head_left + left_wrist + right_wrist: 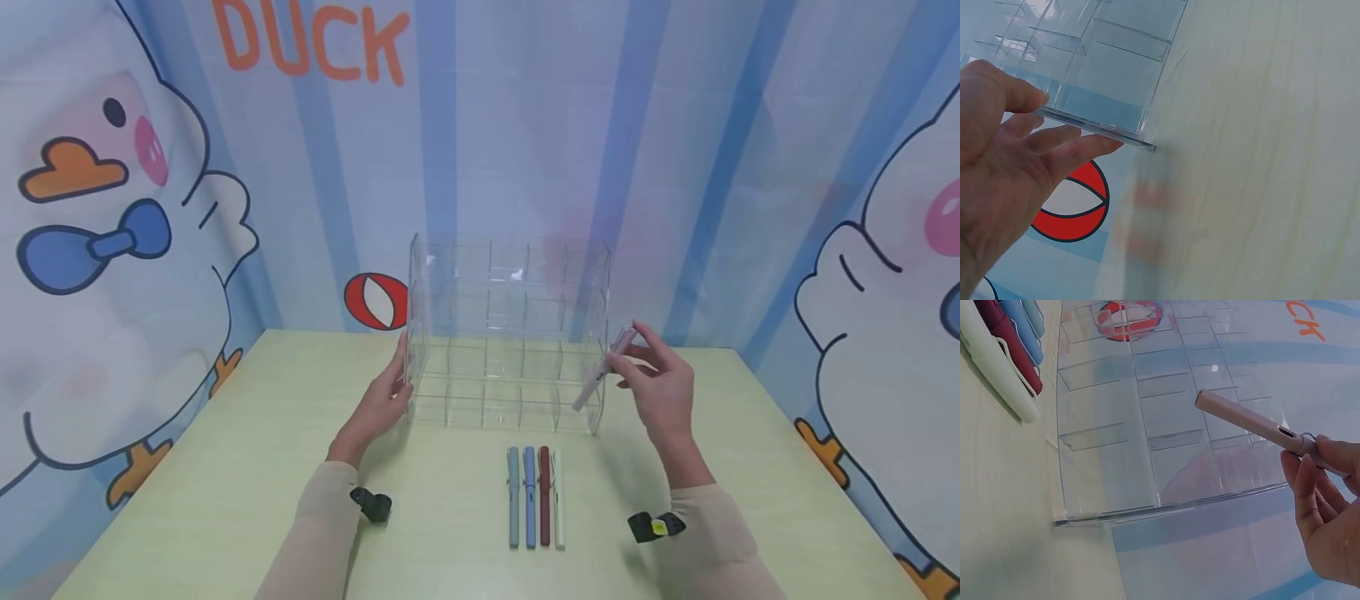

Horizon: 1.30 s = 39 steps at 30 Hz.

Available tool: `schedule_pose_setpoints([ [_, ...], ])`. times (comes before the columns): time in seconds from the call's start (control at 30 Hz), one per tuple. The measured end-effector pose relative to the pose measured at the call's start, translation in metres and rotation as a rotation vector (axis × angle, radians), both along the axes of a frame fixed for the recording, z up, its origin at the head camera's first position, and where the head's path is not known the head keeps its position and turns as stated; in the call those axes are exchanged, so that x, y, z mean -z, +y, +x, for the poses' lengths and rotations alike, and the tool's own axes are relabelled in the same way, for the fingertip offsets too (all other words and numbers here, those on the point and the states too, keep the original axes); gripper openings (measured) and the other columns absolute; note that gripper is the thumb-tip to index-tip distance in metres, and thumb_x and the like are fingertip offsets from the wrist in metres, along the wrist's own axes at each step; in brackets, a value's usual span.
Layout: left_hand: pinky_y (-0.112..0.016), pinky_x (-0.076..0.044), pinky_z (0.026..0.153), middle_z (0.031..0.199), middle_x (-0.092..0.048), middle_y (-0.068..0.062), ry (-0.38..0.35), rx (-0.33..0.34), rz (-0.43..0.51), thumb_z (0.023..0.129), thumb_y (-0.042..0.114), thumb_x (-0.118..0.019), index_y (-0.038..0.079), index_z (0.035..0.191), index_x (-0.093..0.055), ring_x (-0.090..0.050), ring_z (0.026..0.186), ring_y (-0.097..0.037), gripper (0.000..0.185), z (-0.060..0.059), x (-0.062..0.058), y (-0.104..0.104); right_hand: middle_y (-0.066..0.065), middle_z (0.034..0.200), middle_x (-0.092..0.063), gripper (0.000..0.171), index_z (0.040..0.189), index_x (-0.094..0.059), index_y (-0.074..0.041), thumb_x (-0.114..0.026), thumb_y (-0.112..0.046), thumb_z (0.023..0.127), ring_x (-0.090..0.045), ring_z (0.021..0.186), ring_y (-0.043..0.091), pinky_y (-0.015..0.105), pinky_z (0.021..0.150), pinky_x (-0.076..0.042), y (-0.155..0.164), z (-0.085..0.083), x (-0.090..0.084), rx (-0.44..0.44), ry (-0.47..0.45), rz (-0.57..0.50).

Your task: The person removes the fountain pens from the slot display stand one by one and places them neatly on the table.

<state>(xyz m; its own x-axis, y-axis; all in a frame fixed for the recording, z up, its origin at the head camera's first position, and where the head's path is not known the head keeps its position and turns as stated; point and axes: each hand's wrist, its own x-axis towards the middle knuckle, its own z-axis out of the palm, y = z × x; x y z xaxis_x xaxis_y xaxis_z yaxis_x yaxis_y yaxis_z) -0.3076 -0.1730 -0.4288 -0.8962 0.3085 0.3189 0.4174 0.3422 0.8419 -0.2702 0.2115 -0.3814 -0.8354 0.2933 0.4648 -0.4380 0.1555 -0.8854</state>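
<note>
A clear acrylic rack [504, 388] with rows of small compartments stands upright on the table. My left hand [380, 406] grips its left side panel, thumb on one face and fingers on the other, as the left wrist view shows. My right hand [660, 385] pinches a pale pink pen [592, 385] near its clip end, tilted so its other end points down and left. In the head view the pen overlaps the rack's lower right compartments. The right wrist view shows the same pen [1241, 416] in front of the rack's dividers, between thumb and fingertips.
In front of the rack several pens lie side by side: a grey-blue pen [513, 500], a blue pen [530, 500], a dark red pen [544, 500] and a pale green pen [558, 504]. A printed cloth [510, 125] with cartoon ducks hangs behind the pale table [435, 533].
</note>
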Motion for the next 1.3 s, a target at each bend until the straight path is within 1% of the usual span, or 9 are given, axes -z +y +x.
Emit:
schedule_pose_setpoints([
  [0.23, -0.054, -0.033, 0.112, 0.166, -0.006, -0.014, -0.004, -0.002, -0.002, 0.100, -0.007, -0.042, 0.013, 0.162, 0.000, -0.022, 0.147, -0.041, 0.077, 0.000, -0.001, 0.000, -0.003, 0.095, -0.073, 0.055, 0.140, -0.060, -0.011, -0.077, -0.006, 0.087, -0.072, 0.074, 0.008, 0.026, 0.061, -0.060, 0.004, 0.001, -0.002, -0.017, -0.043, 0.023],
  [0.5, -0.053, -0.034, 0.112, 0.166, -0.006, -0.014, -0.008, -0.006, -0.017, 0.101, -0.005, -0.042, 0.017, 0.162, 0.002, -0.023, 0.147, -0.040, 0.078, -0.001, -0.001, 0.000, -0.009, 0.091, -0.073, 0.058, 0.143, -0.056, -0.007, -0.075, -0.007, 0.089, -0.073, 0.073, 0.009, 0.027, 0.059, -0.060, 0.013, 0.002, -0.006, -0.074, -0.103, 0.016],
  [0.67, -0.054, -0.032, 0.113, 0.167, -0.005, -0.011, -0.013, -0.019, -0.008, 0.101, -0.006, -0.042, 0.018, 0.162, 0.002, -0.021, 0.147, -0.040, 0.079, -0.013, 0.013, -0.002, -0.010, 0.092, -0.072, 0.061, 0.146, -0.053, -0.009, -0.075, -0.012, 0.089, -0.073, 0.072, 0.009, 0.025, 0.051, -0.057, 0.018, 0.005, -0.009, -0.094, -0.166, 0.059],
  [0.8, -0.055, -0.034, 0.112, 0.167, -0.005, -0.007, -0.008, -0.032, -0.014, 0.102, -0.005, -0.043, 0.026, 0.162, 0.003, -0.023, 0.147, -0.039, 0.082, -0.025, 0.028, -0.005, -0.008, 0.095, -0.072, 0.061, 0.147, -0.053, -0.011, -0.075, -0.016, 0.090, -0.073, 0.073, 0.010, 0.024, 0.045, -0.052, 0.021, 0.007, -0.010, -0.099, -0.197, 0.116],
  [0.9, -0.052, -0.035, 0.112, 0.168, -0.005, -0.002, -0.007, -0.032, -0.017, 0.102, -0.003, -0.044, 0.033, 0.161, 0.003, -0.024, 0.148, -0.035, 0.084, -0.029, 0.033, -0.007, -0.007, 0.097, -0.071, 0.061, 0.147, -0.052, -0.011, -0.075, -0.017, 0.091, -0.073, 0.073, 0.009, 0.024, 0.046, -0.051, 0.022, 0.008, -0.011, -0.102, -0.214, 0.138],
  [0.97, -0.050, -0.034, 0.113, 0.167, -0.005, 0.001, -0.011, -0.030, -0.014, 0.102, -0.003, -0.045, 0.036, 0.161, 0.003, -0.023, 0.148, -0.032, 0.085, -0.030, 0.033, -0.007, -0.004, 0.100, -0.072, 0.061, 0.148, -0.051, -0.012, -0.074, -0.017, 0.091, -0.073, 0.073, 0.010, 0.024, 0.047, -0.052, 0.024, 0.009, -0.012, -0.105, -0.223, 0.144],
  [1.03, -0.049, -0.034, 0.113, 0.167, -0.005, 0.003, -0.019, -0.033, -0.013, 0.102, -0.003, -0.045, 0.039, 0.160, 0.003, -0.023, 0.149, -0.031, 0.086, -0.031, 0.034, -0.007, 0.004, 0.106, -0.072, 0.061, 0.149, -0.050, -0.012, -0.074, -0.018, 0.092, -0.073, 0.075, 0.010, 0.026, 0.049, -0.053, 0.025, 0.009, -0.013, -0.110, -0.241, 0.157],
  [1.17, -0.050, -0.034, 0.113, 0.167, -0.006, 0.001, -0.019, -0.035, -0.017, 0.102, -0.003, -0.045, 0.038, 0.161, 0.003, -0.023, 0.149, -0.033, 0.086, -0.031, 0.033, -0.006, 0.020, 0.120, -0.067, 0.062, 0.150, -0.048, -0.014, -0.072, -0.020, 0.093, -0.074, 0.080, 0.013, 0.028, 0.054, -0.055, 0.028, 0.010, -0.012, -0.148, -0.319, 0.207],
  [1.3, -0.049, -0.033, 0.114, 0.167, -0.005, 0.002, -0.021, -0.038, -0.018, 0.102, -0.002, -0.044, 0.042, 0.159, 0.003, -0.022, 0.149, -0.031, 0.087, -0.030, 0.034, -0.007, 0.024, 0.125, -0.065, 0.064, 0.152, -0.045, -0.013, -0.071, -0.021, 0.094, -0.074, 0.084, 0.017, 0.032, 0.062, -0.059, 0.029, 0.010, -0.010, -0.200, -0.375, 0.235],
])
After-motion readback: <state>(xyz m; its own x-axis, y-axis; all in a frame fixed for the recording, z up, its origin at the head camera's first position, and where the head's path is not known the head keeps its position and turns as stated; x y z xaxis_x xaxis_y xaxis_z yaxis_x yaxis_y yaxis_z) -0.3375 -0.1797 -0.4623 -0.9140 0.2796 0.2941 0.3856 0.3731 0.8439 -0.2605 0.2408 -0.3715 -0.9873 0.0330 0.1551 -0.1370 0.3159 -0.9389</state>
